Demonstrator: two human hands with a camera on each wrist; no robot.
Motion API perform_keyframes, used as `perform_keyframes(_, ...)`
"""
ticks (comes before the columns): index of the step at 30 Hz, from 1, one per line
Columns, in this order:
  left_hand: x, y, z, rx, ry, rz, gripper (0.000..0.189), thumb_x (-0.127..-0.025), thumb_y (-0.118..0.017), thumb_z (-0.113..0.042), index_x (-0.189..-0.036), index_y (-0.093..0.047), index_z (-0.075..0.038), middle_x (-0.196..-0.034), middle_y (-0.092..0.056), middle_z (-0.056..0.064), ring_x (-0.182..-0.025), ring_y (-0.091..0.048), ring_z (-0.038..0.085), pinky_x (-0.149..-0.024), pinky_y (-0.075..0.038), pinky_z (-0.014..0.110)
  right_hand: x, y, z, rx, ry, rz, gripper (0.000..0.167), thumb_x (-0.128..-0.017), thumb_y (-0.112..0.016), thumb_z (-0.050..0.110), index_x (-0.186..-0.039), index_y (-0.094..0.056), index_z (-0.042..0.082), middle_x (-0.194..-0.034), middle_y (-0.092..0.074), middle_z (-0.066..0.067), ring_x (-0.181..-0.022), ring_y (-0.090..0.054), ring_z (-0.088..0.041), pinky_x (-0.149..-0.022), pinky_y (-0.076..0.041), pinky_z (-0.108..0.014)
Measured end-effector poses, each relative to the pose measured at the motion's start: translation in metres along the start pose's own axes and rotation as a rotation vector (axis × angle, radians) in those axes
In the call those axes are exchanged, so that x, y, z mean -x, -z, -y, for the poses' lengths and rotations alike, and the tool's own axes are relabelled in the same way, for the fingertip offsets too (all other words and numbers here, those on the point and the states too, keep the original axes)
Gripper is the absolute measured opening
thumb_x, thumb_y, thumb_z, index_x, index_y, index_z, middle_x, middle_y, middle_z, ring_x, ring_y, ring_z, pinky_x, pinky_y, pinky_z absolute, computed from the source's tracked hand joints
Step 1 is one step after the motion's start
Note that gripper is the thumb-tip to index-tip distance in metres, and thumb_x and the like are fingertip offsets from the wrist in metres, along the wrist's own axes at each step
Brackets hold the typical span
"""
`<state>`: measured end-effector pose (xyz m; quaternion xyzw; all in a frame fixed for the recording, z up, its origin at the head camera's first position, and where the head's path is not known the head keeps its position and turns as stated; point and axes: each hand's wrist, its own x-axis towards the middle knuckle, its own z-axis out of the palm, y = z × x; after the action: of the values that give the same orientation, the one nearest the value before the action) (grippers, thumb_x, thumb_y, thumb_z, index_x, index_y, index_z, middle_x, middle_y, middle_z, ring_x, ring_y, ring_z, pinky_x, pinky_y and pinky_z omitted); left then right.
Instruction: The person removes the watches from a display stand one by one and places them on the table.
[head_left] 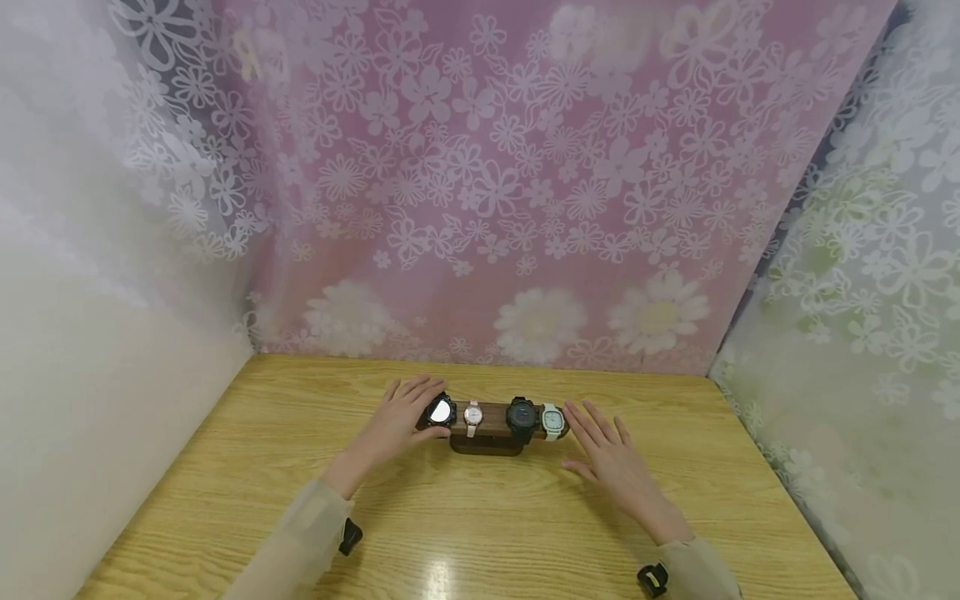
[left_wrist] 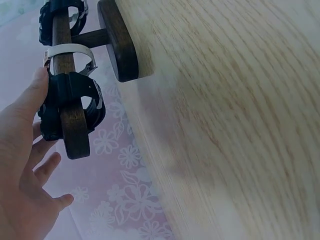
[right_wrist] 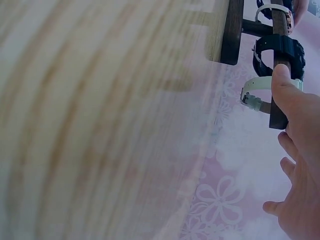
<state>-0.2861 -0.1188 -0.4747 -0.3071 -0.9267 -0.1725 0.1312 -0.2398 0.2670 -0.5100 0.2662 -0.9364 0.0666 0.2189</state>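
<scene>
A dark wooden watch stand [head_left: 491, 419] on a low base holds a row of watches on its bar. Nearest my left hand [head_left: 396, 423] is a black watch [head_left: 440, 411] at the bar's left end. In the left wrist view the left thumb [left_wrist: 37, 87] lies right at this watch, the other fingers spread behind and below it. A pink-strapped watch [head_left: 472, 415] sits beside it. Further right come a bulky black watch [head_left: 522, 415] and a pale mint square watch [head_left: 552, 421]. Beside that end, my right hand [head_left: 617, 467] has its fingers extended, thumb apart.
The stand rests toward the back of a wood-grain table [head_left: 480, 517]. A pink floral curtain [head_left: 480, 183] hangs behind the table's far edge. Pale covered walls rise at the left [head_left: 135, 333] and right [head_left: 862, 375]. Black wrist-worn devices [head_left: 350, 536] show below both sleeves.
</scene>
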Motion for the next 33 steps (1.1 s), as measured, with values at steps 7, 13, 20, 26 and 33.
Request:
perform_keyframes(7,-0.0017,-0.0026,-0.0015,0.041,-0.015,0.009,0.076,-0.086,-0.078,-0.043,-0.149,-0.051,-0.009,-0.151,-0.051,0.012,-0.145,-0.039,0.035,-0.120,-0.016,0.068,0.0000,-0.0007,0.0011,0.015,0.002,-0.002,0.091,-0.086,-0.079,0.040,-0.160,-0.034,0.011,-0.164,-0.033,-0.007,-0.151,-0.028,-0.033,-0.115,-0.026,-0.070)
perform_keyframes(13,-0.0012,-0.0044,-0.0010,0.040,-0.019,-0.008,0.075,-0.085,-0.079,-0.042,-0.148,-0.052,-0.012,-0.149,-0.053,0.011,-0.143,-0.043,0.035,-0.121,-0.016,0.066,0.0003,-0.0009,0.0011,0.010,0.002,-0.012,0.092,-0.085,-0.080,0.039,-0.159,-0.034,0.010,-0.163,-0.034,-0.007,-0.148,-0.032,-0.035,-0.114,-0.027,-0.070)
perform_keyframes(20,-0.0016,-0.0066,0.0003,0.024,-0.050,-0.061,0.073,-0.082,-0.082,-0.040,-0.144,-0.056,-0.010,-0.143,-0.059,0.013,-0.131,-0.054,0.038,-0.119,-0.023,0.066,0.0004,0.0003,0.0013,0.013,-0.004,0.002,0.092,-0.086,-0.078,0.040,-0.160,-0.032,0.012,-0.164,-0.032,-0.007,-0.151,-0.027,-0.033,-0.115,-0.026,-0.069)
perform_keyframes(26,-0.0008,-0.0061,0.0011,-0.007,-0.066,-0.097,0.073,-0.079,-0.084,-0.042,-0.140,-0.060,-0.008,-0.136,-0.063,0.015,-0.124,-0.059,0.038,-0.116,-0.026,0.068,0.0001,0.0018,0.0025,0.000,-0.007,0.004,0.092,-0.086,-0.078,0.040,-0.160,-0.032,0.011,-0.164,-0.033,-0.008,-0.152,-0.026,-0.032,-0.115,-0.026,-0.070)
perform_keyframes(33,0.0018,-0.0038,0.0043,-0.053,-0.060,-0.107,0.074,-0.076,-0.086,-0.043,-0.137,-0.062,-0.008,-0.131,-0.067,0.013,-0.121,-0.061,0.036,-0.117,-0.027,0.066,-0.0003,0.0033,0.0036,-0.005,-0.005,0.000,0.092,-0.085,-0.080,0.037,-0.160,-0.033,0.010,-0.162,-0.036,-0.010,-0.147,-0.032,-0.039,-0.114,-0.027,-0.070)
